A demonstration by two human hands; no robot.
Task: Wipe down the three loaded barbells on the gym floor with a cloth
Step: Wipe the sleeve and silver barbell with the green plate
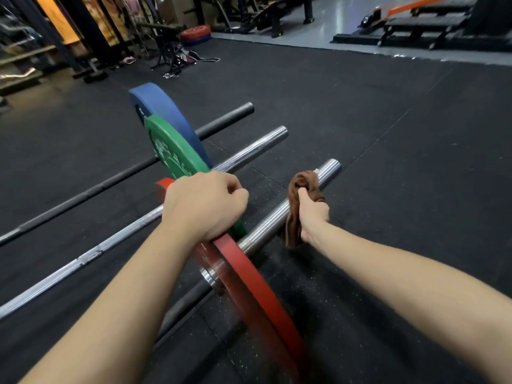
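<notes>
Three barbells lie side by side on the black rubber floor. The nearest carries a red plate [260, 295], the middle one a green plate [171, 151], the farthest a blue plate [163, 106]. My left hand [205, 206] grips the top rim of the red plate, fingers curled over it. My right hand [311, 217] holds a brown cloth [300, 189] wrapped around the chrome sleeve [327, 169] of the nearest barbell, outside the red plate. The cloth hides part of the sleeve.
Bare black rubber flooring [388, 134] stretches to the right of the sleeve ends. A rack and stand [166, 48] with red and blue plates [195, 33] stand far back left. Benches and dark steps [415, 26] line the far right.
</notes>
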